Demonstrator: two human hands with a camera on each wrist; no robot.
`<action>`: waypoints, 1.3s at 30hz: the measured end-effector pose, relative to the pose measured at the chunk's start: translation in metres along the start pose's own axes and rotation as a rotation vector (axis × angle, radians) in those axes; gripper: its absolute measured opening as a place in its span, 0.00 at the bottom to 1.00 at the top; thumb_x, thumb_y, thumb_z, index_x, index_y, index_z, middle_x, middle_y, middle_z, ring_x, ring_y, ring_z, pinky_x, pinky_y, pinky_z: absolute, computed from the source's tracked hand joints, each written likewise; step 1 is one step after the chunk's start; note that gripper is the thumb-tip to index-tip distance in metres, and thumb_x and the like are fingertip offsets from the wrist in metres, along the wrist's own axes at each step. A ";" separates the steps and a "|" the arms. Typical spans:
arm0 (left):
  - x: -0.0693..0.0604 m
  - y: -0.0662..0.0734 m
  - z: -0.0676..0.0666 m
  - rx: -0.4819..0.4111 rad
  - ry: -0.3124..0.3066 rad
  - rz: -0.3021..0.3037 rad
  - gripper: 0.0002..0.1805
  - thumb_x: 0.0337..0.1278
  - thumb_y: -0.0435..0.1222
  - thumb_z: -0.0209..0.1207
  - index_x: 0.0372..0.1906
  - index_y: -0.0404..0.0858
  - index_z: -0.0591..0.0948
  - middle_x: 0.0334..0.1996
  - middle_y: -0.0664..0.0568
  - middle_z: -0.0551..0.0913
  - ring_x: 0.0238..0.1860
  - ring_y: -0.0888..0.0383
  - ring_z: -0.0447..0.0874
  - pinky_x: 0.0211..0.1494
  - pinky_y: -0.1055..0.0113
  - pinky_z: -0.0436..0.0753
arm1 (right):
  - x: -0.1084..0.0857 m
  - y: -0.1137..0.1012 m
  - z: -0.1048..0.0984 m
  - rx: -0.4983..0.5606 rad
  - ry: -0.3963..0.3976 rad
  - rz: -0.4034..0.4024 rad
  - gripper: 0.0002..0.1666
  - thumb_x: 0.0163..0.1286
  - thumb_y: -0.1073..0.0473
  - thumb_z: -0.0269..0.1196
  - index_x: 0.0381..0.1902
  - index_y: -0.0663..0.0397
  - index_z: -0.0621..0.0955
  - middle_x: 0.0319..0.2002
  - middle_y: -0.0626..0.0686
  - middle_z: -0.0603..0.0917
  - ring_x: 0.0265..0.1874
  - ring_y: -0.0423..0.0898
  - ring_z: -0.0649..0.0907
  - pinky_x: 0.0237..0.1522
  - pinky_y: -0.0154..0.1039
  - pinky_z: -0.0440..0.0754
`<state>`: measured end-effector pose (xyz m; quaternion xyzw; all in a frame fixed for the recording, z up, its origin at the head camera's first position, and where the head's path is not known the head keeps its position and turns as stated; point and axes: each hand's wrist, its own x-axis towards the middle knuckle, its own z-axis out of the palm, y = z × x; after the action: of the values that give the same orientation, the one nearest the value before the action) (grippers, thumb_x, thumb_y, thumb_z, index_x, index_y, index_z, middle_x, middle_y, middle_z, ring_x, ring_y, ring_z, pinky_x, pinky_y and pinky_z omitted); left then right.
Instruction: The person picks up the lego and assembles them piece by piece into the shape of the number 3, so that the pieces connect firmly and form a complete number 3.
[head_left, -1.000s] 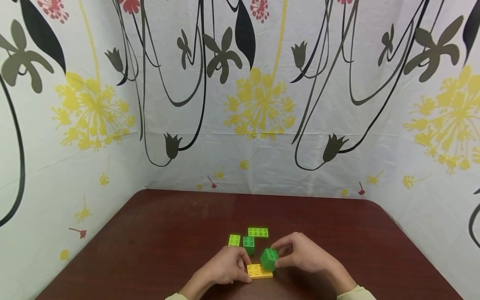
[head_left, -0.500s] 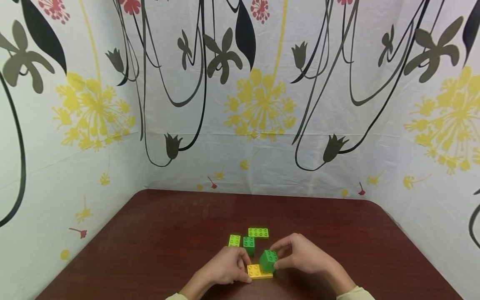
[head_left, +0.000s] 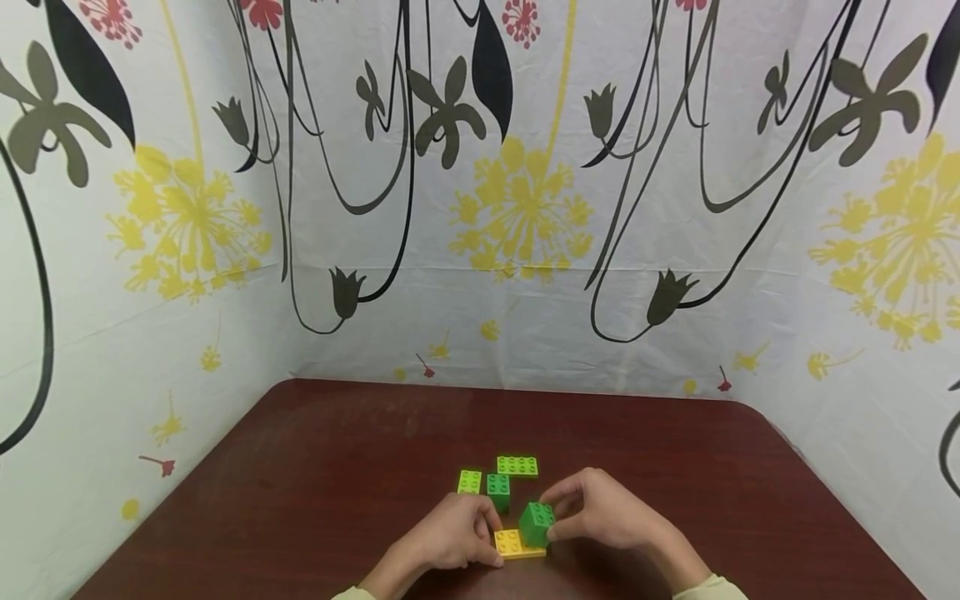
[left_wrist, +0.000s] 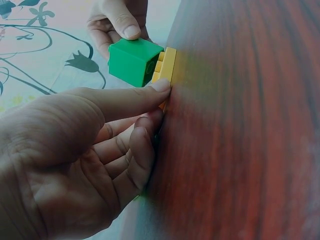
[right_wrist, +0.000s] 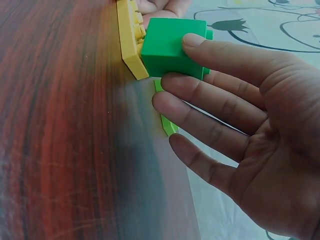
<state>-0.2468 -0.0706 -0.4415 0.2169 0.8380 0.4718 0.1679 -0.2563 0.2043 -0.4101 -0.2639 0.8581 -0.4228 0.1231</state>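
Observation:
In the head view, my left hand (head_left: 457,531) pinches the left end of a flat yellow building brick (head_left: 507,544) lying on the table, its thumb at the near edge. My right hand (head_left: 600,512) holds a tall green brick (head_left: 536,525) between thumb and fingers over the yellow brick's right end. Seen from the left wrist, the green brick (left_wrist: 131,62) leans a little against the yellow studs (left_wrist: 159,65). The right wrist view shows its lower edge at the yellow brick (right_wrist: 131,42); whether it is pressed fully on I cannot tell.
Just behind the hands stand another green brick (head_left: 498,492) and a lime brick (head_left: 469,481), the latter partly hidden by the left hand. Farther back lies a longer lime brick (head_left: 517,466). A patterned cloth (head_left: 517,333) hangs around the dark red table (head_left: 360,442).
The green brick in my right hand has shifted very slightly down and to the left over the yellow brick. My left hand keeps its place.

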 end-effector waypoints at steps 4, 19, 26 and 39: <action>0.000 0.000 0.000 -0.005 -0.006 -0.007 0.13 0.50 0.27 0.77 0.37 0.40 0.84 0.20 0.54 0.81 0.15 0.62 0.73 0.17 0.74 0.72 | 0.000 -0.001 0.001 -0.005 0.006 -0.005 0.23 0.59 0.57 0.80 0.52 0.57 0.89 0.42 0.51 0.93 0.40 0.43 0.91 0.39 0.36 0.88; 0.001 -0.002 -0.002 -0.021 -0.023 -0.009 0.12 0.52 0.27 0.76 0.37 0.39 0.84 0.21 0.53 0.81 0.16 0.61 0.74 0.18 0.73 0.72 | 0.001 -0.004 0.002 -0.027 0.003 -0.003 0.22 0.60 0.55 0.79 0.52 0.53 0.90 0.42 0.50 0.93 0.40 0.44 0.91 0.39 0.38 0.88; 0.000 -0.002 -0.001 -0.023 -0.019 -0.005 0.13 0.51 0.26 0.77 0.38 0.39 0.84 0.21 0.53 0.81 0.16 0.61 0.74 0.18 0.73 0.73 | 0.001 -0.004 0.004 -0.041 0.006 0.003 0.21 0.61 0.55 0.79 0.52 0.52 0.91 0.41 0.50 0.93 0.40 0.44 0.90 0.38 0.38 0.88; 0.000 0.000 -0.001 -0.018 -0.019 -0.001 0.12 0.51 0.26 0.77 0.37 0.39 0.84 0.21 0.53 0.81 0.16 0.61 0.74 0.18 0.73 0.72 | 0.001 -0.008 0.005 -0.059 0.006 0.000 0.21 0.62 0.53 0.79 0.52 0.52 0.91 0.41 0.48 0.93 0.38 0.40 0.90 0.36 0.37 0.87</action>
<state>-0.2471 -0.0718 -0.4413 0.2195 0.8321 0.4772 0.1780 -0.2521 0.1964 -0.4070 -0.2663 0.8705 -0.3981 0.1127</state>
